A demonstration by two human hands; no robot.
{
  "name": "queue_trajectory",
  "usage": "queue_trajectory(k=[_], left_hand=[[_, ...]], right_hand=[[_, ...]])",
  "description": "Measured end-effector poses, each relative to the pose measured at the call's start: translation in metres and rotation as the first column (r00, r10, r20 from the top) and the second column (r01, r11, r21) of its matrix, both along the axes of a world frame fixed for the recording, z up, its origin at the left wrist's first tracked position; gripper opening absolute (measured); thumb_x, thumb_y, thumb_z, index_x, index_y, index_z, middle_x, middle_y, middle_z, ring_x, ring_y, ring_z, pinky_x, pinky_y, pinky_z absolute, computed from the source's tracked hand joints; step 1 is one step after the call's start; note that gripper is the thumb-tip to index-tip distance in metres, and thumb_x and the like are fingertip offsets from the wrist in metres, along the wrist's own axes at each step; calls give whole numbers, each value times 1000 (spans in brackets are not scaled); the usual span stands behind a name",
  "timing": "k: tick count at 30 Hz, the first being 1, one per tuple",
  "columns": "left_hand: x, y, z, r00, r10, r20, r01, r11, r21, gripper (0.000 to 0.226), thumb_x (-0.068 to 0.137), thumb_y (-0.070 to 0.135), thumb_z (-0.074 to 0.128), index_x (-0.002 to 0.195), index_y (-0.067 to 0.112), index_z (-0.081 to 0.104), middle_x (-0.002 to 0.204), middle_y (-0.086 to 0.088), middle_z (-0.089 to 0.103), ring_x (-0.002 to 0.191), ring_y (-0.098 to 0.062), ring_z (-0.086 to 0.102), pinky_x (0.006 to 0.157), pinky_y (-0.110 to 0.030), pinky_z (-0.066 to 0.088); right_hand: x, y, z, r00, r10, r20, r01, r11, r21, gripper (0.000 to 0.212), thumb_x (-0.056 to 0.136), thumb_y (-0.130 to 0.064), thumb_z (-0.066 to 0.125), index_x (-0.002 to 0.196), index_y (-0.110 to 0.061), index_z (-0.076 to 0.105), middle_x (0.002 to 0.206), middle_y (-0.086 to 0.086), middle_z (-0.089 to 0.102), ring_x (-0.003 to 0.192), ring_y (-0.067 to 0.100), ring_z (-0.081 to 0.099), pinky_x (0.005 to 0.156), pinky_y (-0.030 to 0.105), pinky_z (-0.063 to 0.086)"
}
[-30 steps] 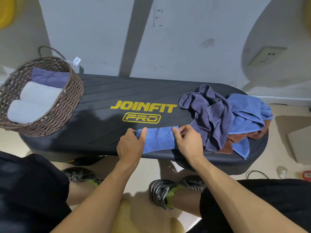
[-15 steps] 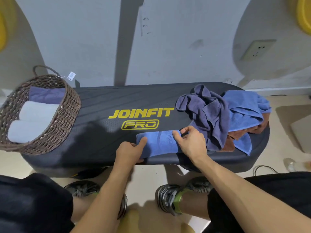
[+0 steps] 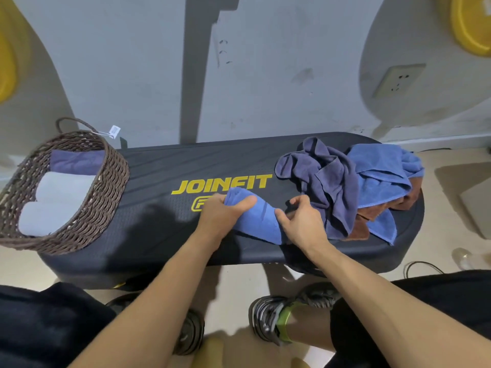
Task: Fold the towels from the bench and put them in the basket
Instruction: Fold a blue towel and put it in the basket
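Bench (image 3: pixel 148 181): matt black top, finely dotted texture near front, shallow ribbed lines toward back; printed yellow lettering. Basket (image 3: pixel 106 187): coarse brown woven fibre, rough. Rolled blue towel (image 3: pixel 255 219): soft napped cloth, matt. Towel pile (image 3: pixel 345 181): same fuzzy cloth in purple, blue, brown. Wall (image 3: pixel 265 75): dull grey, scuffed. Floor (image 3: pixel 239 288): smooth, pale.

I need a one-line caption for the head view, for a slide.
Left hand grips rolled blue towel on bench; right hand touches its end; basket holds three.
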State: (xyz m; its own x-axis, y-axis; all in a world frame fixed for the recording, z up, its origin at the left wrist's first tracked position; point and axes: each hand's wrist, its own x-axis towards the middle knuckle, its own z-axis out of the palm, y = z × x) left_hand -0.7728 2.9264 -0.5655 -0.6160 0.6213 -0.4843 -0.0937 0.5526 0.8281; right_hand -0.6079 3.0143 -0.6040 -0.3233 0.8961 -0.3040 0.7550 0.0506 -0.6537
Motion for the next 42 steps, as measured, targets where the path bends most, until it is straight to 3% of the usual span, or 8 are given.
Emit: queue_trajectory(k=[4,7,13,21,27,31,36,42], left_hand=[[-20,9,47,867,-333,-370,356,934,-6,44,67,45,84,100,32,58,97,17,62,91,-4,59,75,-26,48],[-34,7,93,596,-698,-397,741,669,-64,35,74,53,74,104,39,62,104,27,66,100,5,60,82,-23,45],[-55,-15,135,484,-767,-421,835,548,-39,27,84,61,57,101,40,60,100,20,67,95,-1,63,77,-23,48],[-157,-35,134,564,-658,-498,686,710,-160,36,95,53,51,99,19,64,95,-5,69,92,-23,63,83,-39,50],[-265,-63,131,705,-506,-497,520,846,-123,49,88,60,50,100,14,65,88,-5,69,75,-14,60,69,-31,46],[-326,-103,111,904,-239,-354,289,952,96,34,91,49,61,104,18,68,91,8,74,84,-6,69,72,-23,53],[-380,-140,73,936,219,-276,-156,960,233,26,94,34,64,78,14,70,78,-4,66,73,-16,60,68,-29,51],[-417,-141,37,869,475,-136,-433,864,256,23,87,23,71,104,9,67,110,-17,70,96,-30,68,90,-41,56]], right_hand=[[-2,3,41,951,191,-243,-207,977,-41,81,74,-18,69,144,-22,29,143,2,35,123,16,49,102,34,44],[-10,-8,81,797,421,-434,-486,872,-48,99,69,-32,76,150,-33,20,149,-14,36,136,-3,36,107,19,36],[-33,-42,112,708,444,-549,-549,835,-33,45,79,-42,77,118,-30,60,112,-10,68,102,8,65,88,40,55],[-115,-60,101,742,456,-491,-519,855,9,48,94,-60,48,69,-19,44,55,-11,48,50,10,44,50,19,37],[-241,-34,121,721,604,-340,-641,768,6,50,95,-55,54,65,-15,47,53,-13,44,49,9,39,46,18,36],[-320,-38,127,651,739,-173,-747,664,23,46,98,-51,52,79,-10,60,61,-3,61,55,12,53,52,17,42],[-396,-56,120,686,717,-125,-721,693,25,35,101,-41,51,84,-10,56,72,8,64,62,19,56,61,26,47],[-457,-69,110,783,620,50,-622,782,33,43,100,-39,53,64,-15,52,78,14,73,75,28,66,77,36,53]])
